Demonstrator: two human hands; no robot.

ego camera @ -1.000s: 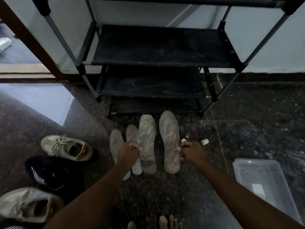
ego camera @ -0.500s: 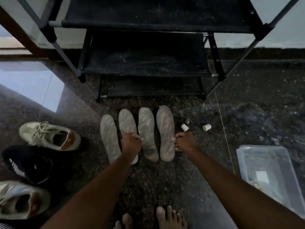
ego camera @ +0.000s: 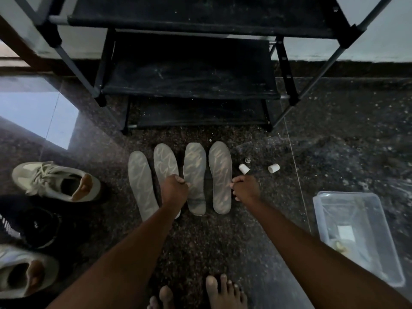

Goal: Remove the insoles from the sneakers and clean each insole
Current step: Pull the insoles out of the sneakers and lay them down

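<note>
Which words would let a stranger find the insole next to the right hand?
Find the black shoe rack; four grey insoles lie in a row on the floor before it. Take the rightmost insole, nearest the two small white caps; the right hand pinches its edge.

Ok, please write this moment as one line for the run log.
insoles: four in a row, out | left hand: grips second insole | right hand: pinches rightmost insole edge | sneakers: aside, left

Four insoles (ego camera: 142, 184) (ego camera: 166, 161) (ego camera: 195, 166) (ego camera: 220, 170) lie in a row mid-frame. Three sneakers (ego camera: 55, 181) (ego camera: 33, 226) (ego camera: 22, 275) at the left, two beige, one black. Two white caps (ego camera: 243, 169) (ego camera: 273, 168) and one clear tub (ego camera: 379, 253) at right.
</note>
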